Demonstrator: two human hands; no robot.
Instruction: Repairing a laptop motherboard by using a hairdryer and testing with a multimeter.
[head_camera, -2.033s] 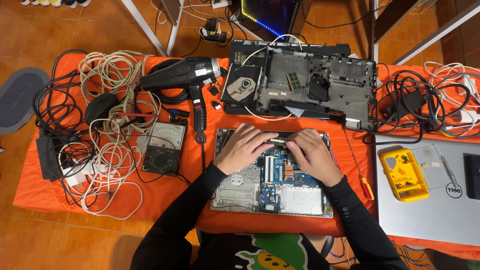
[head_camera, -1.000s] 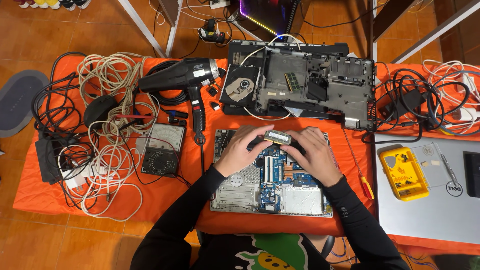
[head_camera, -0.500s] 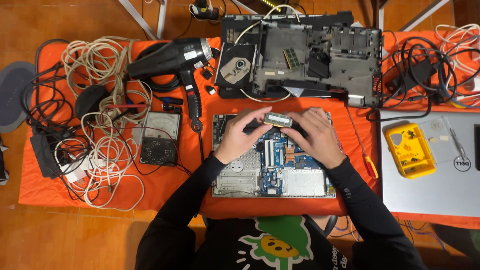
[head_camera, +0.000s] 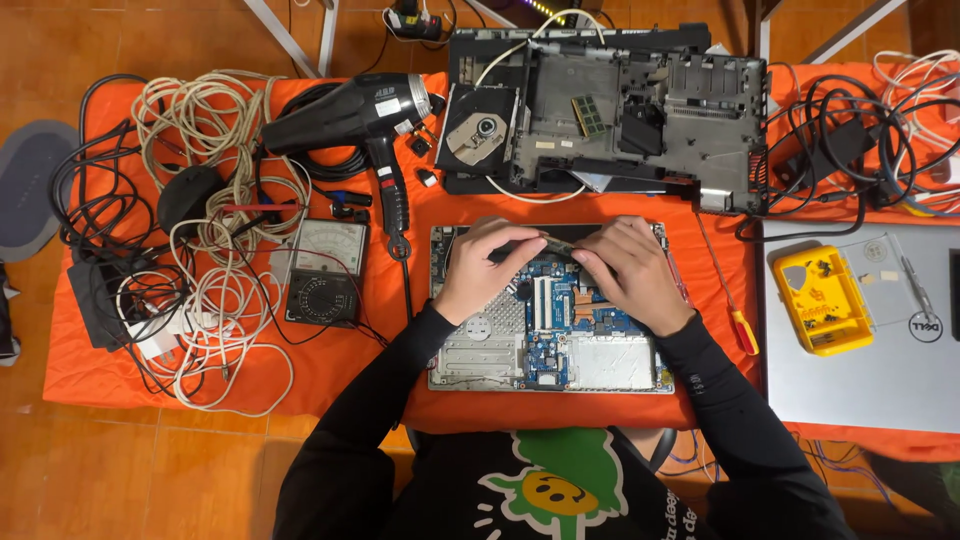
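a: what do the hands hold?
b: left hand (head_camera: 487, 265) and right hand (head_camera: 625, 270) both pinch a slim dark strip (head_camera: 556, 243) — over the far edge of the opened laptop base (head_camera: 548, 352).
a: and around that base?
b: black heat gun (head_camera: 352, 113) beyond its left corner, analog meter (head_camera: 324, 272) left, yellow parts box (head_camera: 822, 298) right.

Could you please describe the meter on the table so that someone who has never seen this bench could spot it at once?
Start at the orange cloth-covered table, then find the big black heat gun on its left half. Just below the gun's handle, left of the opened laptop base under the left hand, lies the dark rectangular analogue meter. Among the tangled cables around it, only it has a pale dial window above a round selector knob.
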